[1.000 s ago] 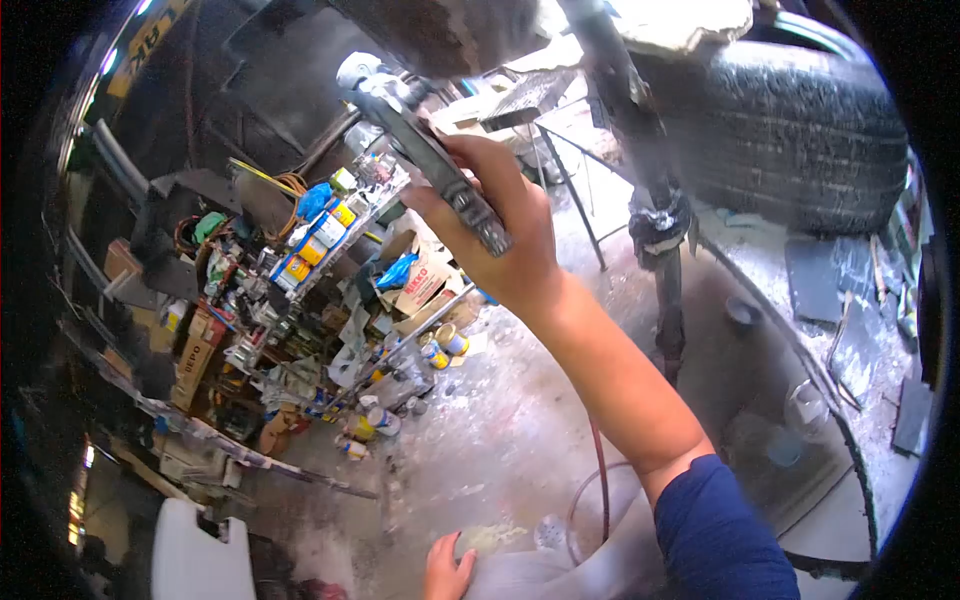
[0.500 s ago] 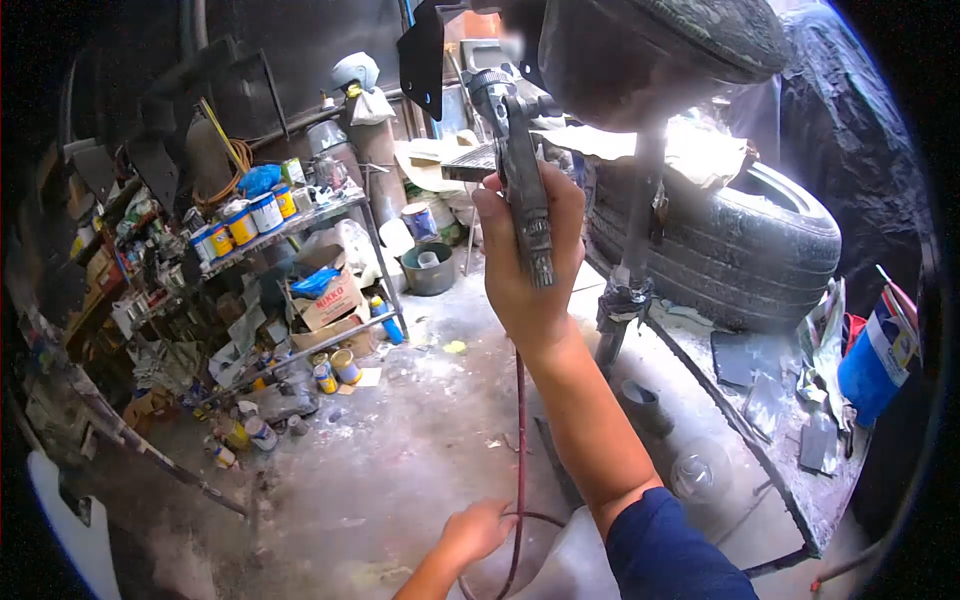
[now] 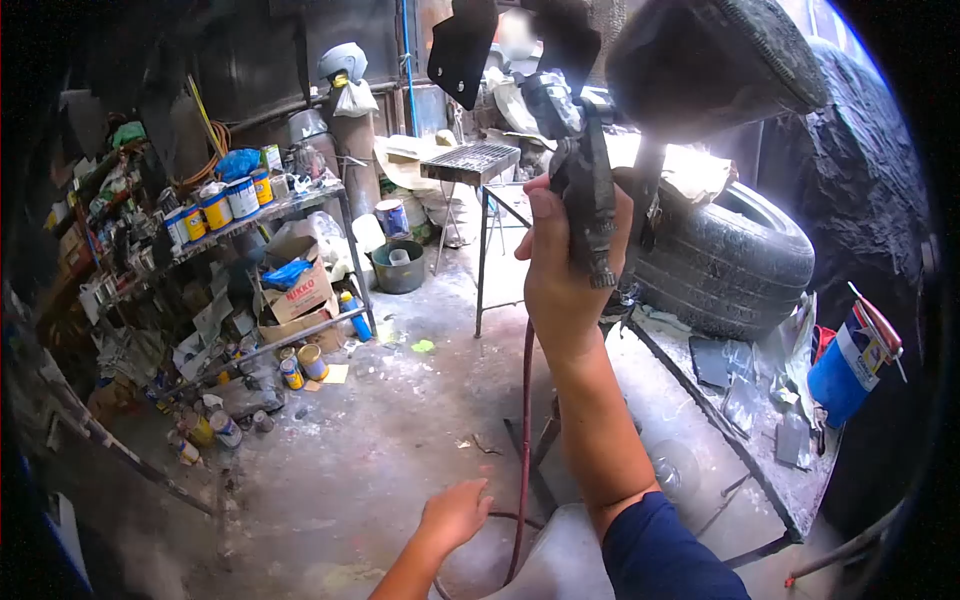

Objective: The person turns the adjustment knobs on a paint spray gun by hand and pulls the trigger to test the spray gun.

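My right hand (image 3: 572,270) is raised in the middle, its fingers wrapped round the handle of a dark spray gun (image 3: 592,205). A dark red hose (image 3: 527,430) hangs below that hand and loops near the floor. Low down, my left hand (image 3: 452,516) is loosely curled where the hose loop meets it; the hose appears to run through its fingers, though the grip is partly hidden. Beyond the spray gun hang black flat panels (image 3: 462,52) with small holes. A whitish blur lies between them. Close on the right is a large dark rounded part (image 3: 715,65) on a post.
A cluttered shelf (image 3: 270,225) with several paint cans stands left. Further back are a grated stand (image 3: 470,163) and a dark bucket (image 3: 398,268). At right, a dusty tire (image 3: 725,265) sits behind a low metal-framed table (image 3: 720,430) bearing a blue container (image 3: 845,370).
My right hand and the spray gun have shifted right and slightly down in view. My left hand has moved left. The view has turned a little, showing more of the grated stand.
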A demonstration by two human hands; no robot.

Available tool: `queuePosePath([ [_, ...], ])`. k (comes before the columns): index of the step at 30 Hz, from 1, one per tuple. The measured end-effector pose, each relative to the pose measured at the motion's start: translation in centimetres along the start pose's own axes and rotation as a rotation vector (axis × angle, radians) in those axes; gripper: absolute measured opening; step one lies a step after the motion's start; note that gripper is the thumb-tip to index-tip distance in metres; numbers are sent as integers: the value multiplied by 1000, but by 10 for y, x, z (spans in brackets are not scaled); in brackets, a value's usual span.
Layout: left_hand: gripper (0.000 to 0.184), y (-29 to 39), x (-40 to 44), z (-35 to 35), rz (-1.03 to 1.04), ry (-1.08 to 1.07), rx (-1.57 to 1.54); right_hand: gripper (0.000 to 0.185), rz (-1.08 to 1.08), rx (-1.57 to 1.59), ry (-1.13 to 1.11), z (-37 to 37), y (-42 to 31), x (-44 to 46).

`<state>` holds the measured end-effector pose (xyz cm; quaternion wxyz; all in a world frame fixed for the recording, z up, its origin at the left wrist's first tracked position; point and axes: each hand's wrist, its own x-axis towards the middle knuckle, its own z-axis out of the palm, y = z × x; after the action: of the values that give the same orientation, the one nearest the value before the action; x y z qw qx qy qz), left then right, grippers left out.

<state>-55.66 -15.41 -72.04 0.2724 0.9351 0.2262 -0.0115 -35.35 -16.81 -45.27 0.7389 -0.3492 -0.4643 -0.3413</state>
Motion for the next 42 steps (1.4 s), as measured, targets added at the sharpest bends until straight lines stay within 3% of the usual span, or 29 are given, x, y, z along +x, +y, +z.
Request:
queuePosePath([
  [7, 42, 2, 7, -4, 43, -2, 9, 29, 50, -81, 102, -5, -4, 9],
  [9, 42, -1, 10, 0, 55, 13, 6, 29, 172, -38, 109, -8, -20, 9],
  [13, 41, 1, 11, -1, 54, 22, 11, 27, -37, -77, 73, -14, 0, 12],
  [16, 32, -2, 11, 4, 127, 119, 5, 27, 16, -188, 47, -17, 4, 8],
  [19, 40, 3, 9, -5, 62, 26, -8, 28, 191, -139, 38, -17, -3, 2],
  [24, 42, 7, 6, -7, 43, 7, -22, 30, 122, -231, -49, -23, 5, 5],
  [31, 43, 7, 6, -7, 48, 11, -28, 28, 68, -213, 89, -31, -13, 11],
  [32, 43, 7, 6, -7, 50, 14, -28, 28, 140, -145, 105, -32, -23, 11],
  [37, 35, 2, 5, 6, 160, 172, -29, 25, 145, -193, 48, -51, -35, 18],
  [42, 36, 2, 8, 10, 157, 150, -19, 26, 81, -255, 58, -57, -17, 13],
])
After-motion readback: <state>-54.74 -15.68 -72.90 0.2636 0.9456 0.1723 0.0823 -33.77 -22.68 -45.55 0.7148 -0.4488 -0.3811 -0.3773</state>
